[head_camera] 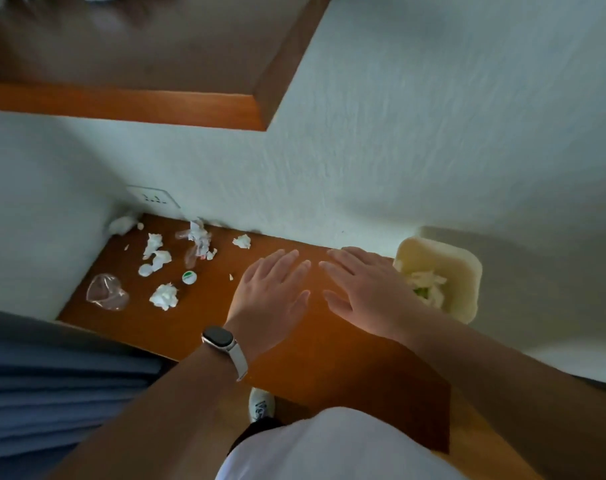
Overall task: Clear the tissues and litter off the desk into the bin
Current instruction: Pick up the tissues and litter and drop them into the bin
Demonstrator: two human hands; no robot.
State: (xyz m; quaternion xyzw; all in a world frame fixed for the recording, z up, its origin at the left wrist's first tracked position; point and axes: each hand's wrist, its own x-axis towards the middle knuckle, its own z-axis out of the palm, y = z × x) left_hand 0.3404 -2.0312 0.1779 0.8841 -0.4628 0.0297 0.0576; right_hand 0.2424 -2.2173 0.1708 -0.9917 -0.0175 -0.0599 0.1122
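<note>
Orange-brown wood, the desk point(329, 358) carries the litter. The pale bin point(464, 271) stands just off its right end with tissue already inside. The left hand point(270, 296) and right hand point(367, 292) are spread flat over the middle, fingers straight and holding nothing. The crumpled tissues point(164, 296) lie left of the left hand's fingertips, so that hand is nearer. The scatter's long axis runs along the desk toward the far left corner. A crushed clear cup point(107, 292) lies by the left edge, a small cap point(189, 277) among the tissues.

Glossy wooden desk point(197, 327), crumpled paper tissues point(163, 296), clear plastic cup point(107, 292), rough-textured wall point(398, 150).
</note>
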